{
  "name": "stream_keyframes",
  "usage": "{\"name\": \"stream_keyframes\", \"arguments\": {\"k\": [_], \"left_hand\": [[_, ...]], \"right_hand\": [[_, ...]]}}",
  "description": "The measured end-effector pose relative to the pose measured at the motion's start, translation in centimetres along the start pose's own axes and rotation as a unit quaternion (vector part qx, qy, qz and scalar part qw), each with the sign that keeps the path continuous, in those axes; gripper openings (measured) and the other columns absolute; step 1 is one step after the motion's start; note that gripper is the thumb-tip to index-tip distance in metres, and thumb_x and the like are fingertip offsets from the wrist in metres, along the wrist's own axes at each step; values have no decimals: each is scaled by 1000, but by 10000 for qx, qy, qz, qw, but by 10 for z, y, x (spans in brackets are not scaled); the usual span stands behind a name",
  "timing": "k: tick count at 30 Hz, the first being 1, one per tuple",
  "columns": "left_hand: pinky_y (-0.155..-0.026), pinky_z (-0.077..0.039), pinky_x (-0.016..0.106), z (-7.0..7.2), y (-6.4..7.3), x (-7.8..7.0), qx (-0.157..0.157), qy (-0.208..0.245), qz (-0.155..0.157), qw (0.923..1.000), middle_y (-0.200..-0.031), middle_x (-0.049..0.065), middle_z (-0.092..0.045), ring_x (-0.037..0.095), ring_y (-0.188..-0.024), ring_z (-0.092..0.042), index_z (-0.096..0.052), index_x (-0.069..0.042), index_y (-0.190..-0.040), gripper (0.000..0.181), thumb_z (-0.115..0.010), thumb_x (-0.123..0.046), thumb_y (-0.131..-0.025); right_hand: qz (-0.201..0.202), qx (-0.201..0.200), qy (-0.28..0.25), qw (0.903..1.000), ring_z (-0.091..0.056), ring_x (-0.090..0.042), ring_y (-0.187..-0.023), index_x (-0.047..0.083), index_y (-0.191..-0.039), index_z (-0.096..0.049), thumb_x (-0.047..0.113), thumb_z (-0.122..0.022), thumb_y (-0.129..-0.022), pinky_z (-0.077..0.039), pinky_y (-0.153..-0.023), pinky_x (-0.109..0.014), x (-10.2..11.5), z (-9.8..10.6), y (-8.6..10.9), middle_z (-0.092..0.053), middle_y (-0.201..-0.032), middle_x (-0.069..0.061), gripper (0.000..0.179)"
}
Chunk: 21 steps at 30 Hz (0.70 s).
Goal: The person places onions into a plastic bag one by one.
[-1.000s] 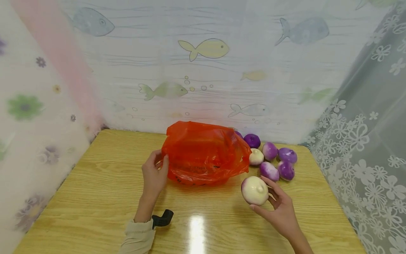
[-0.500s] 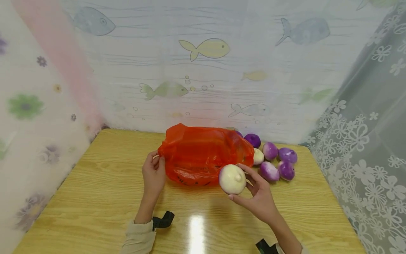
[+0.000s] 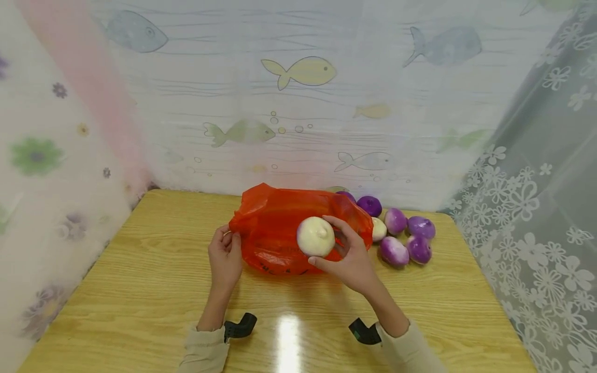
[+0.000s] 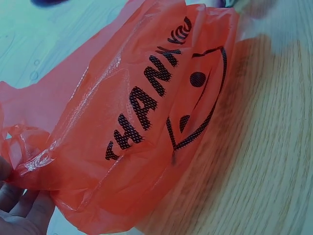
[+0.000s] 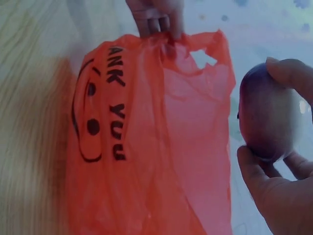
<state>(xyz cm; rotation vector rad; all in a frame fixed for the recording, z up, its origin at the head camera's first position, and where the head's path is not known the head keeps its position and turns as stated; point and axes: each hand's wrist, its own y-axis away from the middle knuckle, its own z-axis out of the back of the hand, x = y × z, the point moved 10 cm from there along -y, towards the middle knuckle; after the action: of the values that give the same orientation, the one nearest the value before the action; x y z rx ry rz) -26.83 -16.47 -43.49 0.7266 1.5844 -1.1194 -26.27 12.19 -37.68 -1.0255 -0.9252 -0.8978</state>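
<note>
In the head view, a red plastic bag (image 3: 270,212) lies on its side on the table. My left hand (image 3: 225,259) pinches the bag's left end; the left wrist view shows those fingers (image 4: 36,208) at the crumpled plastic. My right hand (image 3: 350,259) holds a purple-and-white onion (image 3: 316,237) between thumb and fingers, its pale end turned up, above the front of the bag. The right wrist view shows the onion's purple side (image 5: 266,112), beside the bag and apart from it. What lies inside the bag cannot be made out.
Several more purple onions (image 3: 395,221) lie at the back right, some partly behind the bag. The wooden table (image 3: 149,274) meets a fish-print curtain (image 3: 298,103) at the back. A black wrist mount (image 3: 240,325) sits on each sleeve.
My right hand has carried the onion left and slightly away from me, from beside the bag to over its front. My left hand has drawn the bag's end slightly left, and the bag lies flatter.
</note>
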Motion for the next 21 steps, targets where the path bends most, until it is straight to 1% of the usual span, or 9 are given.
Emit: {"name": "stream_keyframes", "arguments": {"k": [3, 6, 11, 16, 21], "left_hand": [[-67, -53, 13, 0, 0, 1, -21, 53, 41, 10000, -104, 35, -69, 1, -74, -65, -59, 11, -119, 21, -50, 2, -102], [-66, -53, 13, 0, 1, 1, -11, 110, 66, 9999, -105, 34, -69, 1, -74, -66, -59, 11, -120, 22, -49, 2, -102], [-63, -52, 14, -1, 3, 2, 16, 216, 68, 9997, -106, 35, -68, 2, -73, -65, -58, 12, -121, 23, -48, 2, -103], [-61, -51, 14, -2, 3, 2, 27, 246, 88, 9997, -106, 37, -67, 2, -69, -63, -57, 13, -121, 23, -48, 2, -103], [-60, -52, 14, -2, 3, 1, 16, 176, 102, 9998, -103, 35, -68, 4, -67, -63, -58, 12, -121, 23, -49, 2, -103]], "right_hand": [[-159, -35, 97, 9998, -57, -29, -128, 21, -144, -52, 8, -90, -76, -48, -108, -52, -2, -5, -10, -54, -143, -3, 79], [-216, -26, 52, 9997, -58, -31, -127, 19, -144, -51, 7, -89, -76, -48, -107, -53, -5, -12, -21, -54, -143, -6, 79], [-267, 60, -25, 9996, -60, -30, -124, 17, -145, -50, 6, -89, -76, -52, -104, -48, -10, -24, -38, -55, -141, -6, 79], [-379, 193, -63, 9991, -60, -28, -122, 14, -145, -49, 7, -87, -79, -54, -102, -43, -20, -40, -55, -54, -141, -6, 77], [-478, 255, 94, 9985, -59, -27, -119, 12, -145, -48, 11, -87, -79, -55, -100, -42, -31, -55, -72, -54, -140, -6, 76]]}}
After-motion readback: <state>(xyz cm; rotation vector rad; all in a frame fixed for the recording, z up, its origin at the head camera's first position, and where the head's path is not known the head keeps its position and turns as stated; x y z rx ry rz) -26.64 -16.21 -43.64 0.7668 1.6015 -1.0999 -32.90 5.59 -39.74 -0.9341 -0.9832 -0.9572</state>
